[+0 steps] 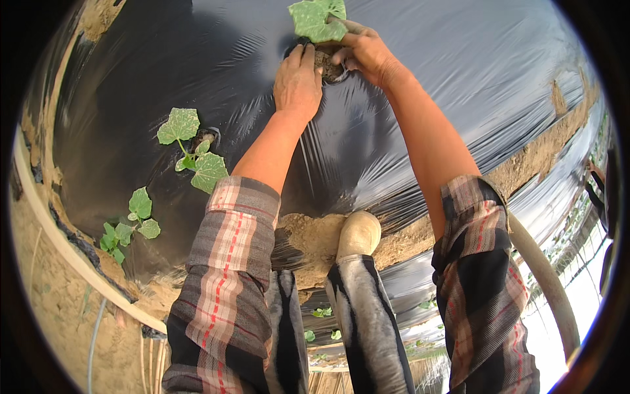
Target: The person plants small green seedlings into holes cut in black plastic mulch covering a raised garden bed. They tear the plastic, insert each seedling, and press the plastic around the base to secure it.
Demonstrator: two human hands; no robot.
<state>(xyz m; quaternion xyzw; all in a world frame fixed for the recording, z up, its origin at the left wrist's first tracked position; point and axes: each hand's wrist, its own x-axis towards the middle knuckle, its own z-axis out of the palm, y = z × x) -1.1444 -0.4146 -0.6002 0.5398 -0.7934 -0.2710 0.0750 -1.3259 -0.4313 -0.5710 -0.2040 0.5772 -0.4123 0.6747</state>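
At the top of the view, a planting hole (327, 65) in the black plastic mulch film (339, 128) shows brown soil. My left hand (298, 81) lies palm down along the hole's left edge, its thumb over the soil and its fingertips out of sight. On the right side, my right hand (366, 54) has its lower fingers bent over the hole. Its upper fingers reach behind a broad green seedling leaf (317, 22), and whether they grip the stem is hidden. That leaf rises just beyond both hands.
A leafy seedling (209, 170) grows from another hole at left, with more seedlings (140, 203) lower down. A pale curved pole (74, 261) borders the left. My shoe (362, 231) stands on bare soil (315, 236). Part of another person (598, 197) shows at far right.
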